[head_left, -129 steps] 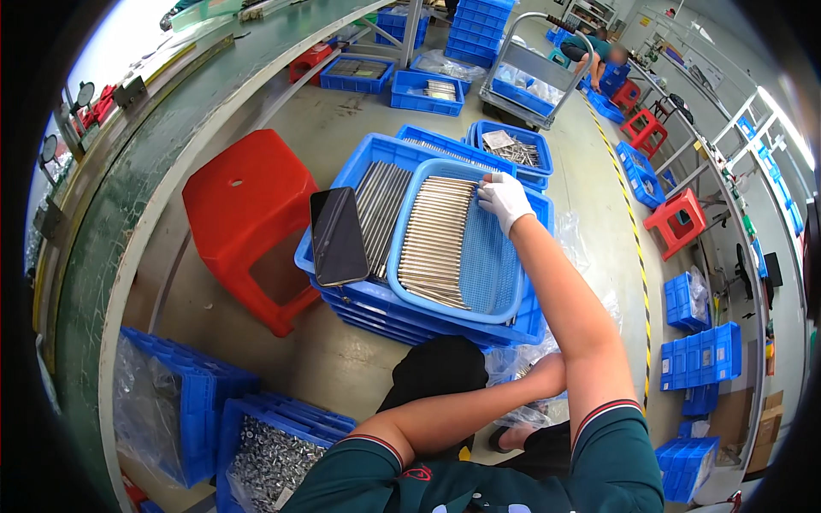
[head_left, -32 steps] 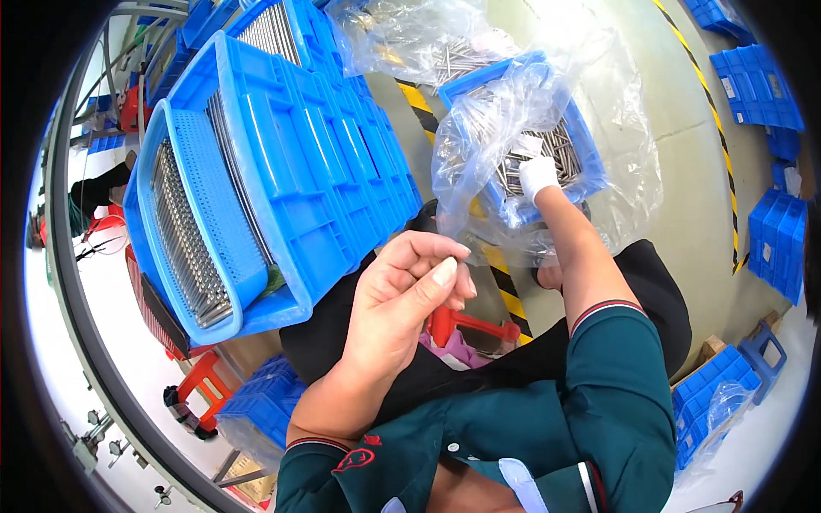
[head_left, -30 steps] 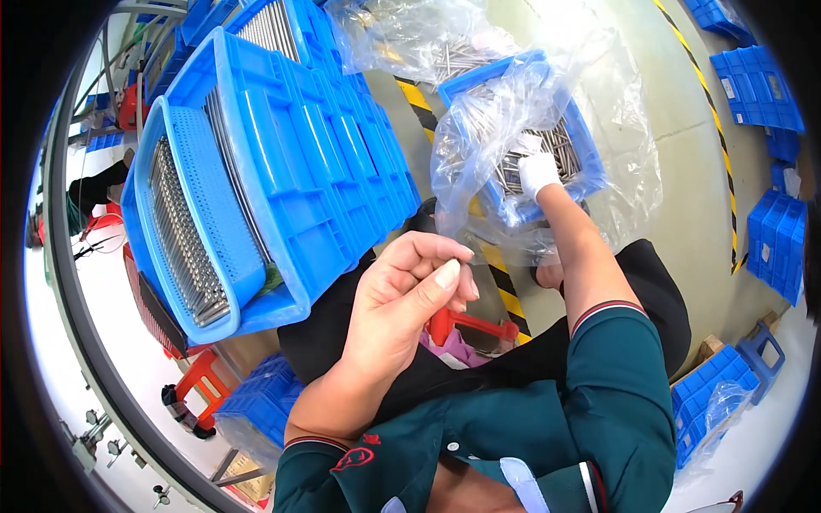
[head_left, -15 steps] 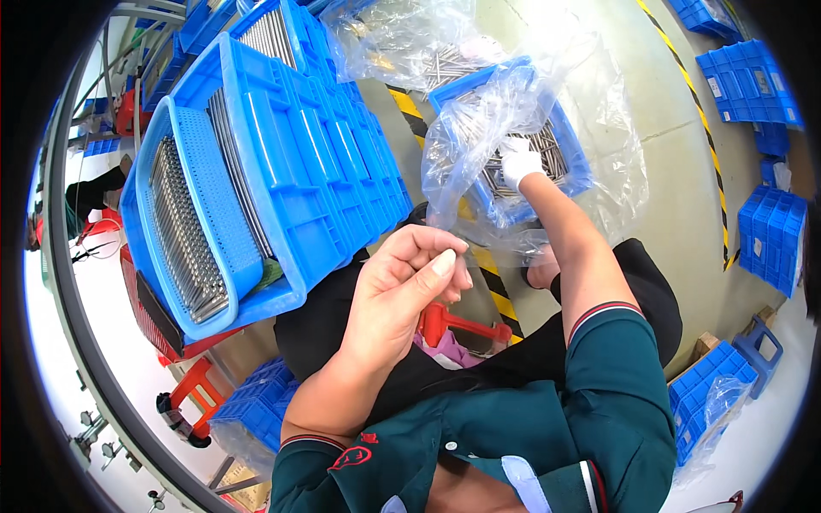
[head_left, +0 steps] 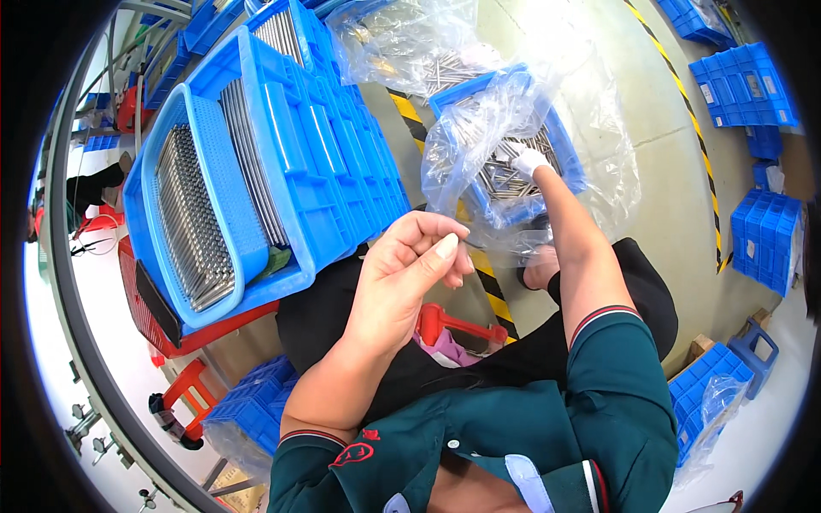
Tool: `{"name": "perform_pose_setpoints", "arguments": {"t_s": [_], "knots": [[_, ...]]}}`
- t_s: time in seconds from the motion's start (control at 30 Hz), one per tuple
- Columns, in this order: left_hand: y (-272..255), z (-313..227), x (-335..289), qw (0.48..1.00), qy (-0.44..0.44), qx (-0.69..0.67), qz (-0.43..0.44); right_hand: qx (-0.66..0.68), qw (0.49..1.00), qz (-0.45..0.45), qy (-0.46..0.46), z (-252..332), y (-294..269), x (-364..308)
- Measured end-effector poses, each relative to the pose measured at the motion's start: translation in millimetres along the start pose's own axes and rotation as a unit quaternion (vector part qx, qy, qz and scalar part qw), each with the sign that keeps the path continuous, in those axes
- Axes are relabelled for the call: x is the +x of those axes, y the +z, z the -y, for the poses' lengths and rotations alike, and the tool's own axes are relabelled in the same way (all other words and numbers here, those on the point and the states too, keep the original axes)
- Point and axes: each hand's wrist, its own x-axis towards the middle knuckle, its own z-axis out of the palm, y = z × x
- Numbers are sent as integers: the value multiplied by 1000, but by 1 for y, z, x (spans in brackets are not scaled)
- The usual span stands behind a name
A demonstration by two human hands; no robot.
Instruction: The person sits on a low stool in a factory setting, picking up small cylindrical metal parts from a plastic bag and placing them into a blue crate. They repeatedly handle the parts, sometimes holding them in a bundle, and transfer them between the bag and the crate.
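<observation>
Blue plastic walls the floor bin (head_left: 571, 164) where the right hand (head_left: 530, 161) now works, in a white glove. About four seconds ago that hand was at the edge of the mesh basket (head_left: 221, 175); since then it has gone to the bin, so the handling has shifted from the aligned rods (head_left: 192, 227) to the loose rods (head_left: 505, 185). Over the last half second it has moved only slightly. Its fingers bend down among the metal; whether its grip has closed on any rod, I cannot tell. Well to the left of the bin and nearer the person, the bare left hand (head_left: 393, 282) holds thumb and fingertips drawn together, with nothing clearly visible between them. Further left of the bin, the basket sits on the stacked crates (head_left: 321, 162). Clear plastic (head_left: 455, 154) drapes over the bin's left part. Beneath everything is a pale grey floor (head_left: 663, 201), with striped tape (head_left: 496, 297) running along the bin's near-left side. More blue crates (head_left: 742, 85) stand well to its right.
</observation>
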Motion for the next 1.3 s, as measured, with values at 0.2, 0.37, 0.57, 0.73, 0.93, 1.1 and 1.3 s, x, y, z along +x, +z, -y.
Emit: {"name": "perform_pose_setpoints", "arguments": {"t_s": [0.2,0.37,0.57,0.73,0.93,1.1,1.3], "knots": [[1,-2,0,1000,2,-13,22,436,844,104,294,-56,35,1],[1,-2,-3,1000,22,-13,15,672,680,87,280,-43,32,-21],[4,-2,-2,999,34,-31,10,806,551,46,212,-41,23,-50],[4,1,-3,999,44,-20,18,882,444,65,145,-31,11,-69],[7,9,3,997,69,-27,-8,855,506,99,-58,0,-15,-90],[5,20,18,987,128,-71,-71,802,556,126,-180,82,-74,-142],[20,13,33,968,136,-204,-44,639,747,135,-128,171,-123,-246]]}}
